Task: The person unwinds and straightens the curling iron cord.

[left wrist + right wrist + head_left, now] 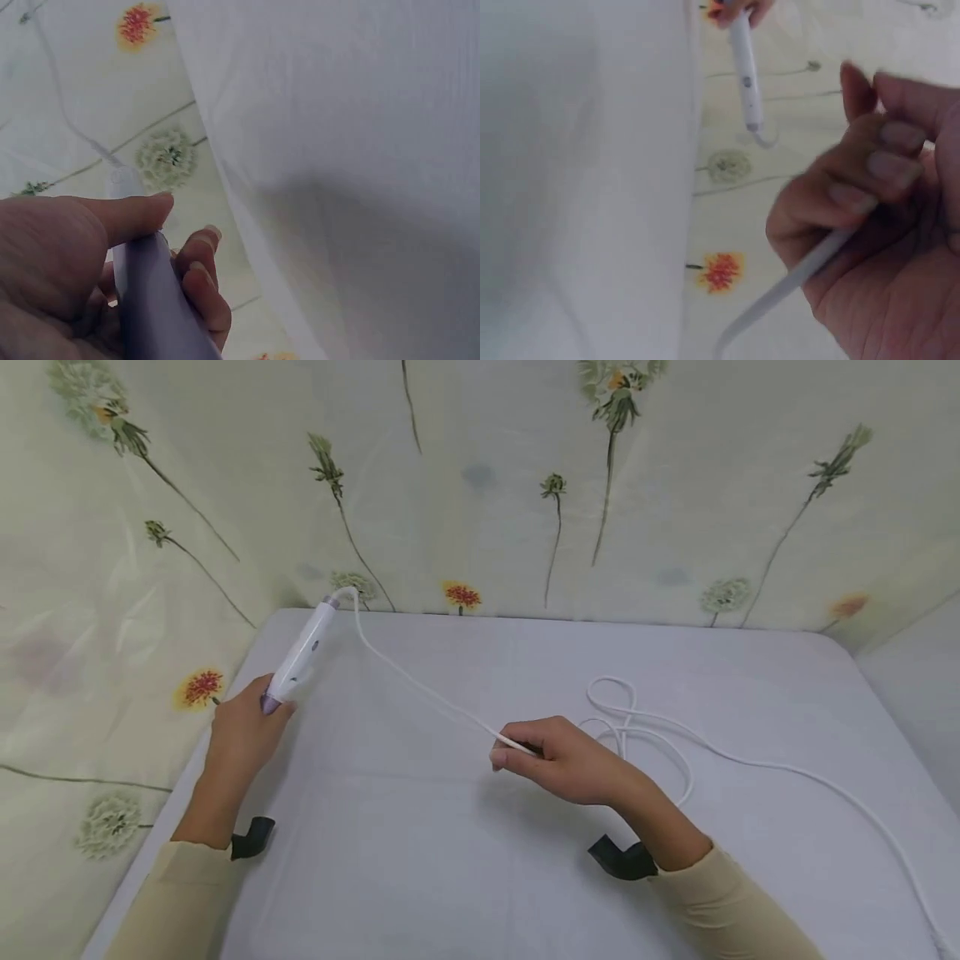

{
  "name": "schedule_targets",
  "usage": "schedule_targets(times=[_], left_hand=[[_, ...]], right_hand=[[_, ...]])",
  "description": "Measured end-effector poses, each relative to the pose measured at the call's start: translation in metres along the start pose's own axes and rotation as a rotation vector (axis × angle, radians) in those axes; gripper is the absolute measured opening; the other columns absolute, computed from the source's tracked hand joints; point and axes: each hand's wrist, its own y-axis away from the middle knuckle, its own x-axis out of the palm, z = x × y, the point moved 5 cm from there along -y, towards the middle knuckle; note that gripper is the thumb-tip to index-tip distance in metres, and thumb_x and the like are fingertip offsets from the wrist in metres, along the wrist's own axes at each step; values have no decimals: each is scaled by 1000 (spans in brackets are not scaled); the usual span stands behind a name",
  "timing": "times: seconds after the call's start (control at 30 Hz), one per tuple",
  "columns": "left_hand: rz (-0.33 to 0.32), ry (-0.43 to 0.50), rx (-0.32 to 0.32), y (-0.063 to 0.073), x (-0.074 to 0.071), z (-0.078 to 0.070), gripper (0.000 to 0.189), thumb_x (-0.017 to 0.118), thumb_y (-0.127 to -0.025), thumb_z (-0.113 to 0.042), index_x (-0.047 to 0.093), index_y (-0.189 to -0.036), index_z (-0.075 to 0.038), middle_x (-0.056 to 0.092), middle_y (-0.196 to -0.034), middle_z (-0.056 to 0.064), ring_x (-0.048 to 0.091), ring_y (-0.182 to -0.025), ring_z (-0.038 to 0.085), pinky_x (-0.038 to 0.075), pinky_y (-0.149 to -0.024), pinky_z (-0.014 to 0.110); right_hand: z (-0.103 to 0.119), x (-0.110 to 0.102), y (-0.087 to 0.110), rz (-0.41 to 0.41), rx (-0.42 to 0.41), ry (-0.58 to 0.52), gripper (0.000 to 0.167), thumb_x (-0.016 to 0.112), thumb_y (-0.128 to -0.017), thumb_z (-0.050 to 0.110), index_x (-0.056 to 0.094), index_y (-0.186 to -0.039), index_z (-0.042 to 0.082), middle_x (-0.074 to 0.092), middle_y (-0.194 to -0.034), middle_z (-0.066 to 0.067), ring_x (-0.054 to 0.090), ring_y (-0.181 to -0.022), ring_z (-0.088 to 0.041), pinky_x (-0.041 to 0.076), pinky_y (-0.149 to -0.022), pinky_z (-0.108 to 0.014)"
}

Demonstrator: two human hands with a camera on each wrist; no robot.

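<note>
My left hand (247, 731) grips the lower end of a slim white corded appliance (300, 652) with purple ends and small buttons, shaped like a hair styling iron. It is tilted, its cord end pointing away from me. In the left wrist view, the thumb lies across the lavender body (154, 292) and the fingers curl round its other side. From its top, a white cord (420, 683) runs to my right hand (566, 762). In the right wrist view, curled fingers hold the cord (780, 289); part of it is hidden in the palm.
The rest of the cord (795, 770) lies in loose loops on the white-covered table (420, 860) and trails off at the right. A flower-patterned sheet (480, 485) hangs behind and along the left side. Black bands (626, 860) with stubs sit at both wrists.
</note>
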Motion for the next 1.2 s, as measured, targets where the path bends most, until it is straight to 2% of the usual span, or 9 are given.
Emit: schedule_targets(times=[0.13,0.27,0.4,0.47,0.57,0.67,0.77,1.0,1.2], left_hand=[[18,-56,8,-8,8,2,54,65,-103,-21,50,-150,1,60,-132,34,61,-106,48,49,-92,71],[25,-135,21,-8,12,3,51,64,-101,-21,54,-145,4,61,-114,34,62,-92,45,53,-78,64],[14,-228,45,-7,13,3,49,67,-99,-20,58,-140,4,62,-107,34,63,-87,46,52,-66,60],[18,-262,50,-7,13,3,47,68,-98,-20,59,-138,3,63,-106,35,64,-89,48,51,-65,61],[34,-293,44,-9,15,3,45,67,-98,-21,60,-134,5,63,-106,36,64,-92,51,51,-65,62],[54,-322,23,-8,16,2,43,66,-99,-23,61,-128,8,61,-102,35,62,-90,51,51,-63,60],[70,-350,1,-7,14,0,43,65,-99,-24,62,-125,10,58,-99,33,60,-87,50,50,-61,58],[97,-362,-24,-4,11,1,47,61,-100,-28,59,-122,13,54,-100,34,57,-87,49,49,-61,56],[69,-361,16,-2,13,-3,57,62,-99,-34,52,-129,14,53,-108,35,53,-95,53,46,-73,62]], right_hand=[[-12,6,2,-79,49,39,18,59,-109,32,74,-103,24,34,-63,12,33,-59,-7,33,-56,-28],[-22,8,4,-164,98,119,29,55,-111,34,62,-85,23,32,-64,10,31,-58,-7,31,-55,-27],[-33,16,2,-163,150,245,37,50,-112,34,50,-78,20,35,-65,8,35,-60,-8,35,-59,-29],[-38,23,1,-142,164,297,33,51,-112,30,55,-82,18,46,-71,7,45,-67,-10,42,-65,-33],[-43,35,1,-116,155,374,17,56,-109,22,69,-103,12,65,-91,3,61,-85,-15,51,-78,-38],[-43,45,0,-93,114,452,14,59,-106,14,69,-114,8,67,-101,0,62,-91,-18,53,-82,-39],[-38,50,1,-87,54,520,14,61,-104,11,67,-115,6,62,-95,-1,57,-86,-19,51,-78,-37],[-31,50,6,-99,38,604,35,68,-102,19,65,-133,3,68,-117,-10,61,-102,-29,53,-83,-46],[-27,47,13,-93,23,585,48,69,-102,26,59,-144,4,61,-141,-13,57,-129,-32,49,-103,-50]])
